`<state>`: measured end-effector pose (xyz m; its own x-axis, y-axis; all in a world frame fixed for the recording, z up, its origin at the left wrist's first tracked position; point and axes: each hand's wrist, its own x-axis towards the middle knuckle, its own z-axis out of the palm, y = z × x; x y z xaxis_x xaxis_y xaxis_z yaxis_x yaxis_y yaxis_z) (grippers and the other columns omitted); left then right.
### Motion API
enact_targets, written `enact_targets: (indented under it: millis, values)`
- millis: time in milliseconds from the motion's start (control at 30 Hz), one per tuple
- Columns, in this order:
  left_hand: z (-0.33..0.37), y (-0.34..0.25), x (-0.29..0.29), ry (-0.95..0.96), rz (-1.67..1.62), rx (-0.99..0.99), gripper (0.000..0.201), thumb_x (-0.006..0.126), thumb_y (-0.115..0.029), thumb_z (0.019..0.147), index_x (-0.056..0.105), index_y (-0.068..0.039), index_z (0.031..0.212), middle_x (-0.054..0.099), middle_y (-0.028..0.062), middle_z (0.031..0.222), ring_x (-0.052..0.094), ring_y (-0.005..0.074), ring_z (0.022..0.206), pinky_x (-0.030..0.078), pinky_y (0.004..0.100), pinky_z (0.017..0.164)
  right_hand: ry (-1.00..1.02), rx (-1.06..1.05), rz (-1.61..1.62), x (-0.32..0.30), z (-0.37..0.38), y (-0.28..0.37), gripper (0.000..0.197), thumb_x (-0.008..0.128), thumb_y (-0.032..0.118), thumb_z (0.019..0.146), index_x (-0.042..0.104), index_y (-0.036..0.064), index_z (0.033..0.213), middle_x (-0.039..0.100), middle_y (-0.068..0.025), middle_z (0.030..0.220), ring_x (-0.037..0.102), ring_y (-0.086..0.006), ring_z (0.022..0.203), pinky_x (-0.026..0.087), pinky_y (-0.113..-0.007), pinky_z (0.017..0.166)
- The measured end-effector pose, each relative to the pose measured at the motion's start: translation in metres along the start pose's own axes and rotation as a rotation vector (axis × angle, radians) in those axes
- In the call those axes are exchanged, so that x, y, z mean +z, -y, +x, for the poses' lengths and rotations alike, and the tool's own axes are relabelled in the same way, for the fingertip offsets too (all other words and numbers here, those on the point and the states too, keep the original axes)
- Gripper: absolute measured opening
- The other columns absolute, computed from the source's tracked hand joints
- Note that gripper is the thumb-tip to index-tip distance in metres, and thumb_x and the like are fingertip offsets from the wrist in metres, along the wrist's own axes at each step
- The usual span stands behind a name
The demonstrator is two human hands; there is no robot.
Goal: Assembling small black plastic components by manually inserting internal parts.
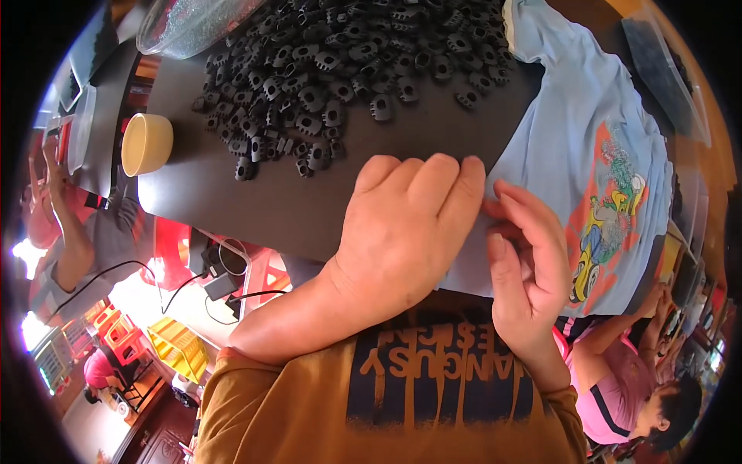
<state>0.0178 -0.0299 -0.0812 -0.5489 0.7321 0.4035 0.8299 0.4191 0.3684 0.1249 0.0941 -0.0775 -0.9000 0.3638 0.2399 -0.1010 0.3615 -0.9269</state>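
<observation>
My left hand (pixel 410 224) is closed over the near edge of the dark table, its back turned up and its fingers curled down. Whatever its fingertips hold is hidden beneath them. Close beside it, my right hand (pixel 533 267) is curled, thumb and fingers bent toward the left fingertips. Anything in that grip is too small or too covered to make out. Beyond both hands spreads a large heap of small black toothed plastic pieces (pixel 332 77), like halves of hair claw clips. A light blue printed cloth (pixel 533 131), shaped like a shirt, lies by my right hand.
A cream-yellow cup (pixel 148 145) stands at the table's left edge. Behind it is a clear bowl (pixel 166 39) of tiny shiny bits. A clear plastic bin (pixel 668 73) sits far right. Black cables with an adapter (pixel 222 286) hang at lower left. People sit on both sides.
</observation>
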Motion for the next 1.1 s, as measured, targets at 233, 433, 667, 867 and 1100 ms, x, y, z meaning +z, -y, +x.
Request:
enact_targets:
  millis: [233,433,667,867,1100]
  values:
    - [0.005,0.006,-0.004,0.004,-0.012,0.011,0.026,0.068,-0.011,0.069,0.062,-0.006,0.094,0.054,0.0052,0.081,0.055,0.0228,0.07,0.042,0.0342,0.064,-0.045,0.035,0.084,0.003,-0.001,0.002,0.028,0.058,-0.006,0.082,0.058,-0.0043,0.11,0.058,-0.017,0.114,0.059,-0.0223,0.094,0.049,-0.028,0.076]
    - [0.008,-0.003,-0.012,-0.003,-0.475,-0.149,0.016,0.064,0.002,0.074,0.063,0.001,0.091,0.059,0.0103,0.082,0.055,0.0235,0.063,0.044,0.0302,0.058,-0.15,0.071,0.251,0.001,-0.002,0.0,0.029,0.06,-0.003,0.083,0.057,-0.0042,0.111,0.059,-0.0146,0.109,0.058,-0.0214,0.092,0.047,-0.029,0.079]
    - [0.009,-0.024,-0.024,0.233,-1.263,-0.499,0.019,0.055,-0.003,0.089,0.062,0.005,0.105,0.058,0.0073,0.088,0.052,0.0084,0.064,0.042,0.0203,0.059,-0.096,-0.06,0.358,-0.013,0.0,-0.004,0.032,0.067,0.002,0.08,0.058,-0.0019,0.111,0.057,-0.0131,0.109,0.058,-0.0186,0.09,0.047,-0.027,0.077]
    - [0.014,-0.033,-0.022,0.304,-1.046,-0.429,0.015,0.054,0.001,0.086,0.062,0.006,0.097,0.059,0.0088,0.086,0.053,0.0107,0.064,0.042,0.0215,0.059,-0.124,-0.093,0.359,-0.019,-0.008,-0.007,0.027,0.065,-0.002,0.079,0.061,-0.0028,0.106,0.059,-0.0163,0.11,0.059,-0.0228,0.093,0.046,-0.03,0.08]
    - [0.052,-0.043,-0.025,0.272,-0.607,-0.217,0.011,0.059,0.004,0.078,0.064,0.003,0.087,0.057,0.0088,0.074,0.052,0.0166,0.065,0.04,0.0265,0.059,-0.263,-0.184,0.285,-0.028,-0.027,-0.008,0.027,0.069,0.002,0.072,0.06,0.001,0.098,0.064,-0.013,0.099,0.064,-0.0279,0.083,0.051,-0.033,0.066]
